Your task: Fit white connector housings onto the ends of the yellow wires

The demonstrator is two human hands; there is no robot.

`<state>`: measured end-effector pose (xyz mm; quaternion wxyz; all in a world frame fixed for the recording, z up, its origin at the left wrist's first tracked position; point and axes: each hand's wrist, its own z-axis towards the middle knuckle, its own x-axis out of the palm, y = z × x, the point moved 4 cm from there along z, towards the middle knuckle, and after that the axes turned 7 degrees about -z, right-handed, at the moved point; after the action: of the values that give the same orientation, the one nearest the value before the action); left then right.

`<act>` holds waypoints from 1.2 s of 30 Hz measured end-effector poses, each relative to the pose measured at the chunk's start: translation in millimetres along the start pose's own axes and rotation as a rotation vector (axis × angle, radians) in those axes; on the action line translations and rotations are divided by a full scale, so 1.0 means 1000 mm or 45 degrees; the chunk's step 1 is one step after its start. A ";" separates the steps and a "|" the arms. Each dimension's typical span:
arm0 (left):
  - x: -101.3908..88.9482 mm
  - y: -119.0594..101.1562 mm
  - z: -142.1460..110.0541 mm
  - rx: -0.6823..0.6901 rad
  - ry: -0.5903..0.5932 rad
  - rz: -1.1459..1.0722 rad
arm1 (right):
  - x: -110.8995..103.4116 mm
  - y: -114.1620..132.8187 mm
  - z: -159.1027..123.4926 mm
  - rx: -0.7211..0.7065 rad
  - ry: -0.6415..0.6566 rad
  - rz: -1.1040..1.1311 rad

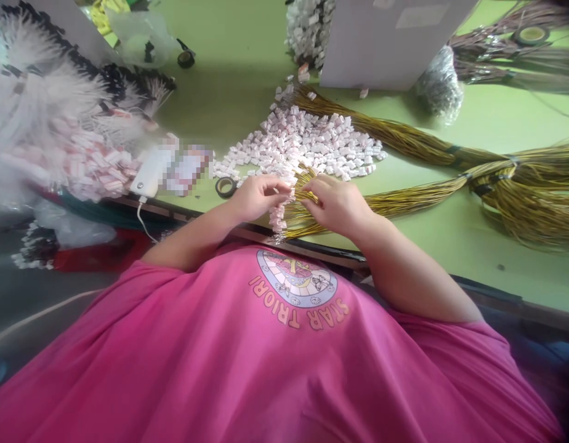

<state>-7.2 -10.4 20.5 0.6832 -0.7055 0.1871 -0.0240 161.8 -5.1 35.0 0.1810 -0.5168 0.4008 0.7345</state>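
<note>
My left hand (258, 198) is closed in a pinch at the near edge of the table. Its fingertips are on a small white plastic connector housing (291, 181), partly hidden by the fingers. Facing it, my right hand (340, 204) has its thumb and fingers closed on yellow wires (307, 178) that fan out beneath it. More white connectors (278, 216) hang in a row at the wire ends between the hands. Behind both hands spreads a heap of loose white connectors (307, 138). The long yellow wire bundle (414, 198) runs off to the right.
A second yellow bundle (404, 136) lies behind, tied with the first. Black tape (226, 187), a white power bank (151, 172) with cable and a blurred phone (189, 169) lie left. White-wired connectors (95, 161) pile farther left. A pale box (386, 46) and clear plastic wrap (440, 86) stand behind.
</note>
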 end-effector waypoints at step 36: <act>-0.017 0.011 -0.017 -0.122 0.079 -0.233 | 0.008 0.005 0.001 -0.016 0.464 0.666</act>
<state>-30.2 -21.7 14.9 0.6376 -0.7503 0.1438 -0.0992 154.3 -9.0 29.8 -0.0919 -0.5203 0.5414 0.6540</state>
